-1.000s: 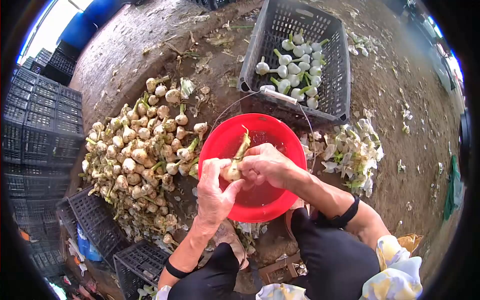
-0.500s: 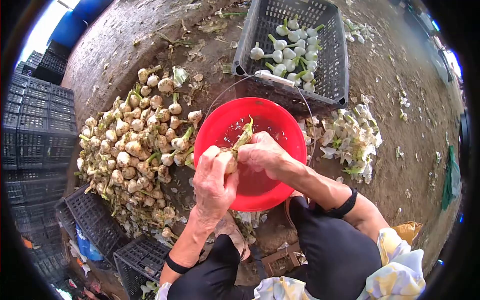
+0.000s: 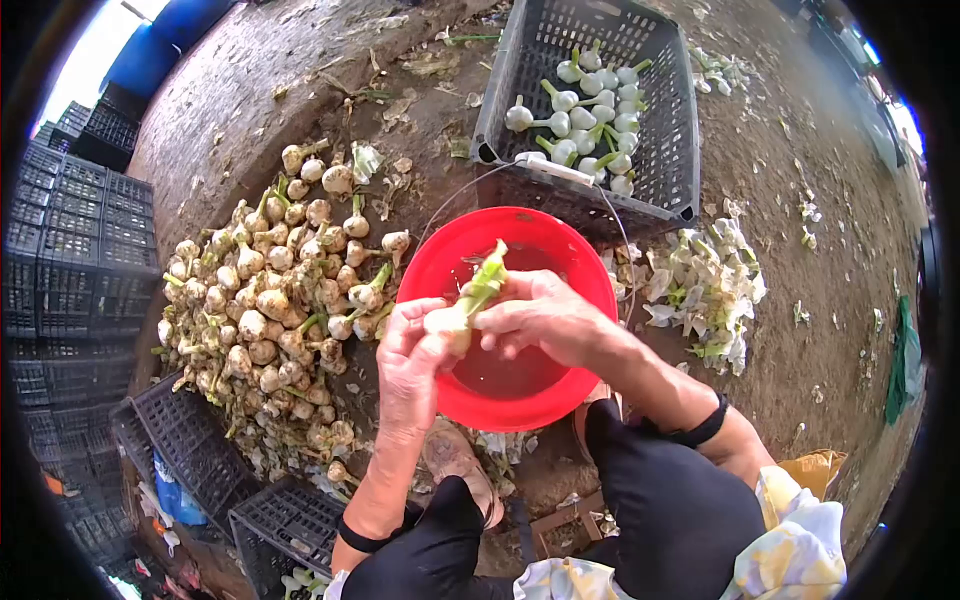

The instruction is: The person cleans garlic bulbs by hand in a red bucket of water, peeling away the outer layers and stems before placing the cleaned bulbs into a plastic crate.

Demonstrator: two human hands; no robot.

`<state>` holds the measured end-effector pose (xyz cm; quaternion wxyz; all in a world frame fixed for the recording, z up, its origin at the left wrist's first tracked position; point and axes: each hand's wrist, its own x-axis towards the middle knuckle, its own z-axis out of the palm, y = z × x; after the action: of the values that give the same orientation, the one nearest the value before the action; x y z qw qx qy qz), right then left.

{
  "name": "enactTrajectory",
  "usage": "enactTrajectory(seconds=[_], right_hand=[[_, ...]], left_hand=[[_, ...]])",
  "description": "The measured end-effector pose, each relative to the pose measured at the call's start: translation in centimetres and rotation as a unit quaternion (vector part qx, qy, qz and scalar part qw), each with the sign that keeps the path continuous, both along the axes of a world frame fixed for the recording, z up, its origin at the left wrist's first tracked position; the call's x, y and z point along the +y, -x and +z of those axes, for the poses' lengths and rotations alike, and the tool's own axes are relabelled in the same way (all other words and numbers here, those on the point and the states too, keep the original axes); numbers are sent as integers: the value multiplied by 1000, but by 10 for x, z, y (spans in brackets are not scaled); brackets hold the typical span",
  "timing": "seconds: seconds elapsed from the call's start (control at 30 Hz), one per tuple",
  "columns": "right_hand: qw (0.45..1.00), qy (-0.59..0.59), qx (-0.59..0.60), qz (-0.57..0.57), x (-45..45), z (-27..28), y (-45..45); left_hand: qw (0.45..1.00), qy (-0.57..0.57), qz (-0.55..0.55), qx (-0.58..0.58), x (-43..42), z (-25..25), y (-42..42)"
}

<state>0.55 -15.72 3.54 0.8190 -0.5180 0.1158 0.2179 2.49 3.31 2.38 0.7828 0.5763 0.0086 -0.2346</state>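
Observation:
A garlic bulb [image 3: 450, 322] with a green stalk is held over the red bucket [image 3: 530, 412], tilted with its stalk up to the right. My left hand [image 3: 407, 355] is closed around the bulb from the left. From the right, my right hand [image 3: 545, 318] grips where the stalk [image 3: 485, 280] joins the bulb, its lower fingers curled loosely. Murky water [image 3: 510, 372] with floating bits lies in the bucket below. To the left is a big heap of soil-stained garlic [image 3: 265, 300].
Beyond the bucket stands a dark plastic crate [image 3: 490, 110] holding several clean white bulbs [image 3: 585, 118]. A pile of peeled skins [image 3: 710, 285] lies to the right. Stacked black crates [image 3: 80, 240] line the left, and more crates [image 3: 185, 430] sit nearer me.
The bulb has turned in my hands and shows a paler surface, its stalk looking greener and wider. My right fingers have loosened and spread slightly. The view has shifted a little.

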Motion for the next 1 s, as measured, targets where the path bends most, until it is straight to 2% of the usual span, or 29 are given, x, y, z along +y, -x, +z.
enactTrajectory(seconds=[0.1,0.13,0.2,0.3,0.37,0.43,0.47,0.53,0.67,0.7,0.73,0.77,0.8,0.83,0.87,0.93,0.97,1.0], right_hand=[[999,19,-21,-15,3,-13,-4],[1000,18,-18,-15,3,-13,-4],[998,18,-59,-17,2,-7,-4],[997,41,-50,-31,2,-7,-4],[997,44,-46,-31,1,-1,-4],[998,46,-42,-32,1,-3,-3],[998,42,-35,-26,3,-8,-4],[999,37,-26,-18,3,-11,-3],[995,77,-51,-32,4,-4,-1],[994,89,-53,-41,5,-4,0],[994,89,-54,-41,7,-5,1],[993,91,-62,-51,10,-5,3],[991,92,-72,-60,12,-6,2],[968,209,-130,-38,11,-6,1],[961,232,-144,-35,10,-7,1],[953,254,-163,-34,5,-10,0],[971,188,-147,4,-2,-11,-2],[984,119,-129,42,-5,-11,-3]], left_hand=[[993,-48,-6,-105,-7,1,7],[993,-49,-7,-103,-8,1,8],[962,-160,-12,-219,-10,6,11],[971,-139,3,-193,-14,13,13],[964,-178,-2,-199,-8,2,11],[903,-236,-6,-359,-8,-4,10],[903,-236,-6,-359,-9,-1,10],[809,-316,-8,-496,-12,10,8],[809,-298,-18,-506,-10,13,9],[907,-230,-20,-353,-9,13,11],[970,-153,-21,-188,-8,13,11],[997,-34,-3,-66,-4,1,6],[995,94,-5,42,0,-8,3],[964,221,-9,149,1,-12,1],[959,202,26,197,-1,-11,3],[949,220,7,227,2,-17,0],[935,238,-11,261,5,-23,-3],[942,235,-43,237,7,-26,-5]])
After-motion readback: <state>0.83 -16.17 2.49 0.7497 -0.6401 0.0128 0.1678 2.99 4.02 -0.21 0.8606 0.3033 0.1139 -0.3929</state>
